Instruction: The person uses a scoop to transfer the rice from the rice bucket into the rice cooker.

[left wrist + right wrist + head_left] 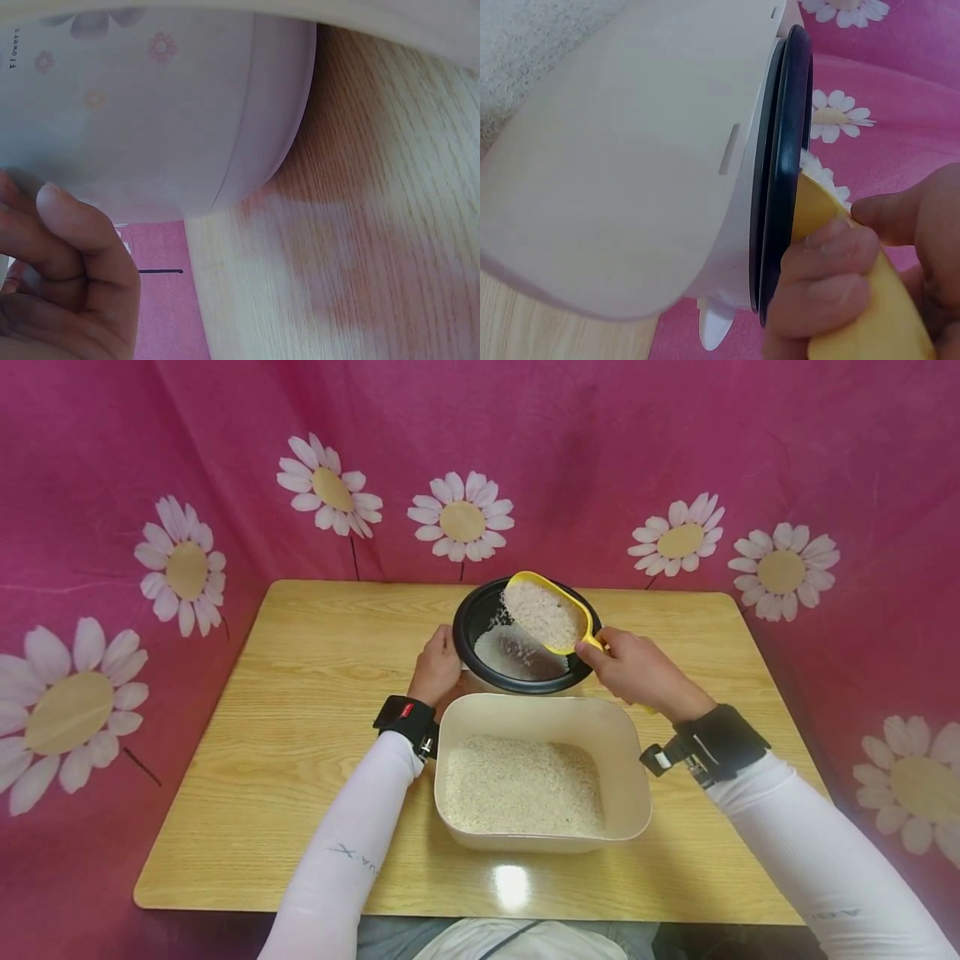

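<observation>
My right hand (pixel 637 672) grips the handle of a yellow scoop (pixel 585 610) filled with rice, tilted over the rice cooker. Grains spill from the scoop's left edge into the black inner pot (pixel 467 643), where white rice (pixel 517 656) lies. In the right wrist view, fingers and thumb wrap the yellow handle (pixel 881 315) close to the black rim (pixel 780 180). My left hand (pixel 437 667) holds the left side of the cooker, its fingers curled in the left wrist view beside the pale, flower-printed body (pixel 165 127); the part within its grasp is mostly hidden.
A cream, open-topped bin (pixel 543 847) of rice (pixel 525 785) stands in front of the cooker, between my forearms. Both sit on a wooden table (pixel 300 735). A pink curtain (pixel 555 460) with daisies surrounds the table's back and sides.
</observation>
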Tool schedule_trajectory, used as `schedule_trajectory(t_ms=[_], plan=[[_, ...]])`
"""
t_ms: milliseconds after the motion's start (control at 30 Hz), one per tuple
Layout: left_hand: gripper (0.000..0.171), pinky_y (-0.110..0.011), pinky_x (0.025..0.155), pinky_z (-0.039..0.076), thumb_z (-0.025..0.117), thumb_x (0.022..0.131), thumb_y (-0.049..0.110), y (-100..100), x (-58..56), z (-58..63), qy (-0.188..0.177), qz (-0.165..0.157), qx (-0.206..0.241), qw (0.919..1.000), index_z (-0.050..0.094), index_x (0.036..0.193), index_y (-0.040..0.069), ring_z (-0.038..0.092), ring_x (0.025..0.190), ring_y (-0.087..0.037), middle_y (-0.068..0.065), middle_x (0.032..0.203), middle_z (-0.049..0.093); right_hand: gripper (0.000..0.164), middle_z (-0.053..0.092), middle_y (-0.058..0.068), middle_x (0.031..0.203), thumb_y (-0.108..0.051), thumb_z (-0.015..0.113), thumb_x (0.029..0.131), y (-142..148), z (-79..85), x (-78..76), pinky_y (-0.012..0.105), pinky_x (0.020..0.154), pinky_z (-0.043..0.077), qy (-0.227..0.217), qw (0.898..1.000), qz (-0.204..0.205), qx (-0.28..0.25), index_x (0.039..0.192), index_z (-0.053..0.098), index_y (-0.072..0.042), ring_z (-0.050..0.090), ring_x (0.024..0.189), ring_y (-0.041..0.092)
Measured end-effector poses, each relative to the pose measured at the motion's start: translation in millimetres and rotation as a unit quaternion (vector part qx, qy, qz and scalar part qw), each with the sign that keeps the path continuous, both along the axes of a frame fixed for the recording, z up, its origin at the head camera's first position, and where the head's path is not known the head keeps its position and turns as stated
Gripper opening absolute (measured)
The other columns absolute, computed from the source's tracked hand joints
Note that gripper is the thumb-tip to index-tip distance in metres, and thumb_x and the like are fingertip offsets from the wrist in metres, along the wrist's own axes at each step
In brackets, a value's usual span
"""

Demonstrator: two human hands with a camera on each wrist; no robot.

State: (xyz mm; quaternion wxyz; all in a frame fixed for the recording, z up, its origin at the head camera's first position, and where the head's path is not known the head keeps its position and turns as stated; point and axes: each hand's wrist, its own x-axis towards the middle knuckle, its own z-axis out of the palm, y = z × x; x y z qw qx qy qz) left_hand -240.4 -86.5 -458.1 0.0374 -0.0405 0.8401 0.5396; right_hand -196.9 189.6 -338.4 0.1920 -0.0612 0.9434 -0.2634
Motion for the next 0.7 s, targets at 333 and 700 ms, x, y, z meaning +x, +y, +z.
schedule_trajectory(t_ms=[333, 700], plan=[[0.044, -0.03, 0.069, 0.042, 0.028, 0.114, 0.041, 0.6, 1.7, -0.3, -0.001, 0.001, 0.009, 1.0, 0.053, 0.137, 0.013, 0.055, 0.08, -0.023, -0.01, 0.096, 0.056, 0.045, 0.053, 0.011, 0.082, -0.044, 0.048, 0.108, -0.1, -2.2, -3.3, 0.034, 0.064, 0.04, 0.061, 0.997, 0.017, 0.04, 0.114, 0.058, -0.001, 0.053, 0.075, 0.026], [0.045, -0.033, 0.075, 0.042, 0.029, 0.114, 0.043, 0.0, 1.4, -1.1, -0.002, 0.001, 0.013, 0.9999, 0.053, 0.137, 0.014, 0.057, 0.091, -0.027, -0.012, 0.102, 0.058, 0.039, 0.053, 0.012, 0.082, -0.04, 0.049, 0.108, 0.4, -6.2, -4.8, 0.034, 0.062, 0.04, 0.096, 0.994, 0.015, 0.053, 0.112, 0.055, -0.001, 0.054, 0.072, 0.027]])
